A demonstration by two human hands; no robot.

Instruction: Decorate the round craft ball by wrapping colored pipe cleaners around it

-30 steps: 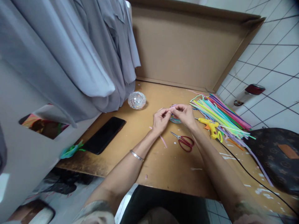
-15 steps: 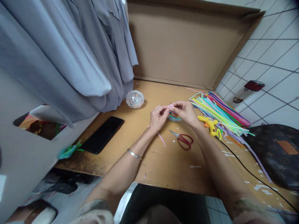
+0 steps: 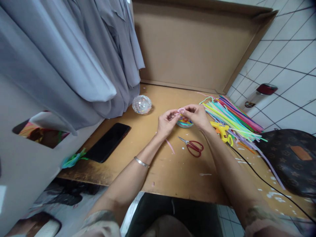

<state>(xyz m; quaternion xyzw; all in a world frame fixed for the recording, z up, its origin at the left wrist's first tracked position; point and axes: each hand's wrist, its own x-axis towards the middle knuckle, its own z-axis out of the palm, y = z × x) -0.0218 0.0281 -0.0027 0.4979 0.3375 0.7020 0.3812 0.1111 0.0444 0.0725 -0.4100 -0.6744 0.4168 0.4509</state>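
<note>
Over the middle of the table, my left hand (image 3: 167, 123) and my right hand (image 3: 197, 116) meet with fingertips pinched on a small pink pipe cleaner piece (image 3: 181, 111), bent into a curl. Partly hidden beneath them stands a clear round bowl (image 3: 185, 124) with colourful bits in it. Nearer to me lie red-handled scissors (image 3: 194, 148), blades pointing up and left. A straight pink strip (image 3: 170, 146) rests by my left wrist.
To the right are a pile of colourful pipe cleaners (image 3: 232, 113), a yellow glue gun (image 3: 222, 130) with a black cord, and a dark bag (image 3: 283, 161). Leftward sit a clear faceted bowl (image 3: 142, 104) and a black phone (image 3: 108, 142). Cardboard (image 3: 197, 46) stands behind.
The pink piece now shows more of its curl between my fingers. Both hands have shifted slightly, and more of the bowl below shows. The view has moved a little.
</note>
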